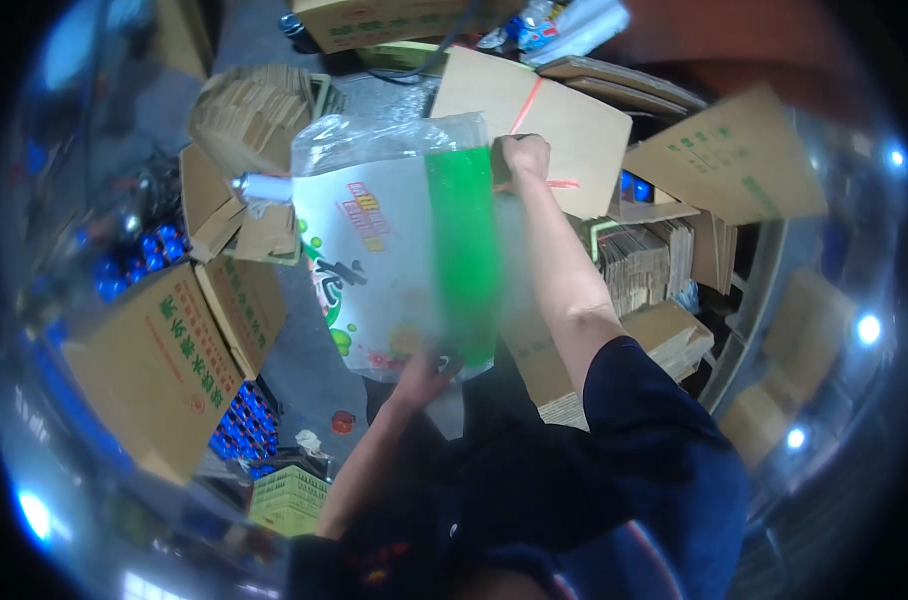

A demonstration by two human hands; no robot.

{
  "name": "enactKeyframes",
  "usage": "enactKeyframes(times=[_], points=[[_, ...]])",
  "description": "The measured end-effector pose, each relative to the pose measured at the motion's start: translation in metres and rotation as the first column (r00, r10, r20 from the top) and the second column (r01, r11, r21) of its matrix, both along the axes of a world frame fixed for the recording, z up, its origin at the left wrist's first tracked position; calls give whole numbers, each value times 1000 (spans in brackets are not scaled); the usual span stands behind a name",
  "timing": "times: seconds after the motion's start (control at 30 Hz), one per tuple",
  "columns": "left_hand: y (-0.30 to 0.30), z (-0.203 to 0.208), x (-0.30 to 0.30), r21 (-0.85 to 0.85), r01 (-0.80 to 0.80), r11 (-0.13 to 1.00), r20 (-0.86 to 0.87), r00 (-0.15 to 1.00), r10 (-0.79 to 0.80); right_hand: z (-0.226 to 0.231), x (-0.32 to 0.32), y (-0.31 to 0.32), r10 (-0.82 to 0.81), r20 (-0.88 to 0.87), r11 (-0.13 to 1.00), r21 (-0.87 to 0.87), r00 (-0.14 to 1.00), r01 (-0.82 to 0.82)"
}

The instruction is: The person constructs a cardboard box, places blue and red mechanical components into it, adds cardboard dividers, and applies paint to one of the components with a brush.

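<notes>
A large plastic bag (374, 240), white with a green band, coloured print and a see-through top, spreads out in front of me. My left hand (429, 380), blurred, grips its near edge, fingers lying over the print. At the bag's right edge, near the top, my right hand (526, 155) is closed in a fist. What its fingers hold is hidden. Under that hand lies a flat cardboard sheet (584, 130) with red strapping (527, 105) across it. A white cylinder (264, 187) with a metal end lies at the bag's left edge.
Stacked folded cartons (249, 115) stand at the far left, with more stacks (644, 265) on the right. An open carton (159, 365) is on the left, near blue-capped bottles (246, 430). A pale green crate (289, 500) sits near left. A red object (343, 422) lies on the floor.
</notes>
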State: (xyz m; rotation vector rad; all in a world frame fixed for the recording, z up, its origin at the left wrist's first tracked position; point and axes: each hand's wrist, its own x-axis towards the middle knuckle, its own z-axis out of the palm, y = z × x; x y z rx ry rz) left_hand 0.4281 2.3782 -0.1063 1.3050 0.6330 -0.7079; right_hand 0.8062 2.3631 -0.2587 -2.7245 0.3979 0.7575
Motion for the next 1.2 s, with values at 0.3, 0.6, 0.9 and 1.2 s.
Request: enactKeyframes(times=[0.3,0.6,0.9,1.2], points=[[-30,34,-33,245,-102,964,25,995,99,17,31,-112,-127,-643,437,647,756,624],[5,41,-97,511,-203,835,258,963,76,218,-49,-267,-478,218,735,630,851,251],[22,47,-180,333,-162,929,203,974,97,462,-349,-192,-403,504,707,701,764,-91],[59,76,-389,-723,-582,372,-116,633,765,560,-572,-115,-189,398,471,839,897,-273]])
